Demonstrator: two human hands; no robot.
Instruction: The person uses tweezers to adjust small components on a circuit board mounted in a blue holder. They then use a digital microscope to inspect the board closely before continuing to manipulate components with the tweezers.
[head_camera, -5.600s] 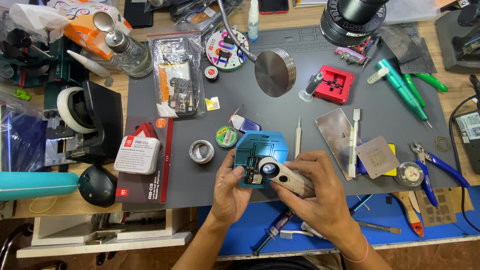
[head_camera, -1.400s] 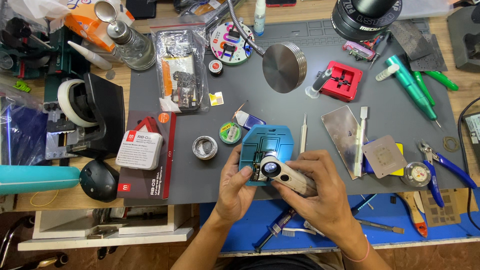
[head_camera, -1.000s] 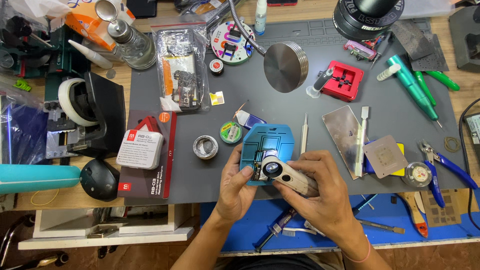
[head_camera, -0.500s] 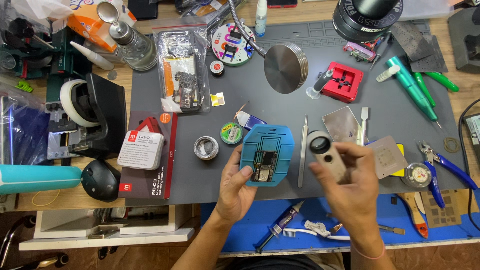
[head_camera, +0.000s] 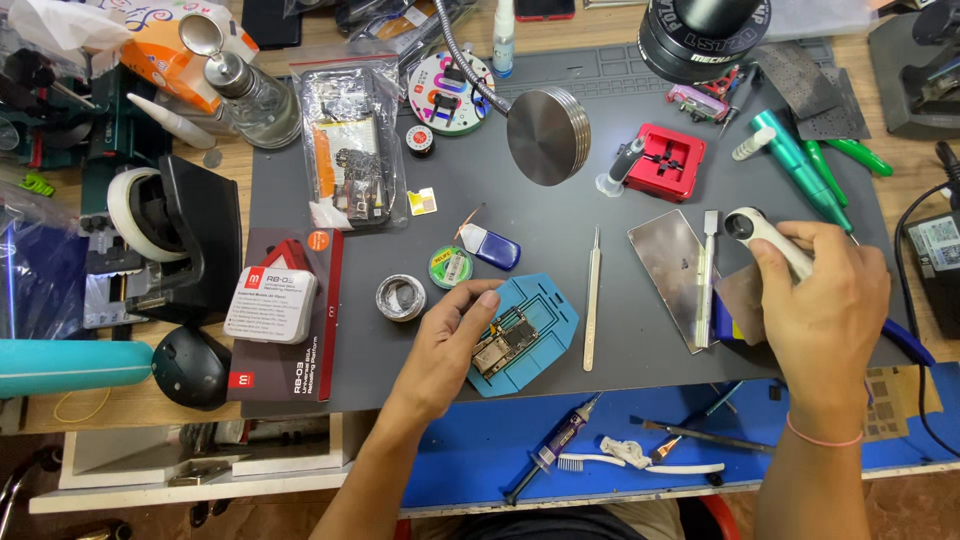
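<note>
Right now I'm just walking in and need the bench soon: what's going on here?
A person sits at a cluttered repair mat. Their left hand steadies a blue holder with a small circuit board clamped in it. Their right hand holds a white magnifier off to the right, away from the board. Tweezers lie beside the holder.

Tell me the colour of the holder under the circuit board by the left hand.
Blue: the holder is a flat blue plate, clearest in the head view.

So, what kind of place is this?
Probably an electronics repair bench: a circuit board sits in a blue holder on a grey work mat, with tweezers alongside.
</note>
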